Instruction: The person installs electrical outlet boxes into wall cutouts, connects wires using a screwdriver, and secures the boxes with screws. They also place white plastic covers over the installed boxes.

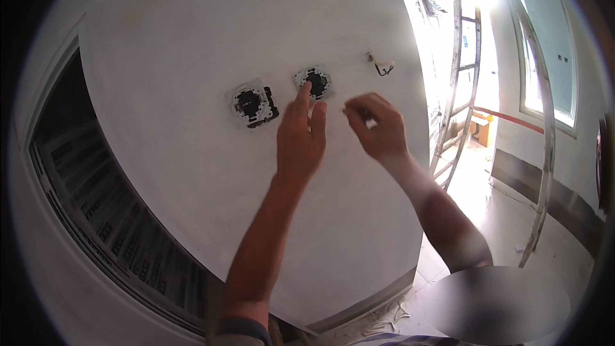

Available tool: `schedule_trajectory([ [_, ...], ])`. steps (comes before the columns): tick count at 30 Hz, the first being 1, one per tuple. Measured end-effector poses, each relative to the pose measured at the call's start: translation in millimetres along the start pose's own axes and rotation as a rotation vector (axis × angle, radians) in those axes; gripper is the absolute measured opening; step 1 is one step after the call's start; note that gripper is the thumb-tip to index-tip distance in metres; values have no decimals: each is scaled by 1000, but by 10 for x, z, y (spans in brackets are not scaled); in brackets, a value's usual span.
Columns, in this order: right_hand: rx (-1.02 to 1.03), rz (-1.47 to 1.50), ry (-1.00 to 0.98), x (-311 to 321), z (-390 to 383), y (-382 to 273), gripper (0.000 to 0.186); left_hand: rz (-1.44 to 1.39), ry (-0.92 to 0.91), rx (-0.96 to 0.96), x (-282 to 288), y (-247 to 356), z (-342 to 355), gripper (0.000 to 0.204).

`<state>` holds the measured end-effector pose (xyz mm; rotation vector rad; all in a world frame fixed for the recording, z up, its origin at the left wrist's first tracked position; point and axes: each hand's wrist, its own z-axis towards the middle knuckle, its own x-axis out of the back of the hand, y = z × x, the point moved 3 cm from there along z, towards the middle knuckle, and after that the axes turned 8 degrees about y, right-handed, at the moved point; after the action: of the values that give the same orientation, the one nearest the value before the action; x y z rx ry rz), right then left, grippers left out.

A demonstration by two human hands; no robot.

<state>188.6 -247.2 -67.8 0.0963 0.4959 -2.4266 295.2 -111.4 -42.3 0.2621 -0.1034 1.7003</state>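
Observation:
Two wall socket inserts with black centres and pale metal frames sit side by side on the white wall. My left hand [300, 138] is raised to the right-hand socket insert [315, 83]. Its fingers stretch upward, one fingertip over the black centre, and the thumb stands apart. To the left is the other socket insert [251, 104], with black tabs showing along its right edge. My right hand [383, 129] is just right of my left one, off the wall, thumb and forefinger pinched together. Whatever is between those fingertips is too small to make out.
Loose wires [383, 66] poke out of the wall further right. Beyond the wall's edge stands a tall ladder [456, 77] before a bright opening. A dark recess [109, 186] lies at the left. Thin cables [391, 317] are on the floor below.

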Motion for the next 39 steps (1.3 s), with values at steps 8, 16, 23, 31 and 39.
schedule_trajectory([
  [8, 216, -84, -50, -374, 847, 320, 13, 340, 49, -156, -126, -112, 369, 62],
  [16, 366, -207, -49, -614, 908, 442, 11, 417, 49, -195, -145, -211, 324, 65],
  [23, 510, -269, -71, -639, 881, 460, 7, 306, 45, -217, -114, -253, 267, 65],
  [31, 587, -277, -55, -651, 895, 453, 11, 328, 73, -260, -141, -322, 244, 60],
  [39, 565, -402, -228, -656, 953, 351, 8, 362, 73, -283, -146, -342, 237, 60],
])
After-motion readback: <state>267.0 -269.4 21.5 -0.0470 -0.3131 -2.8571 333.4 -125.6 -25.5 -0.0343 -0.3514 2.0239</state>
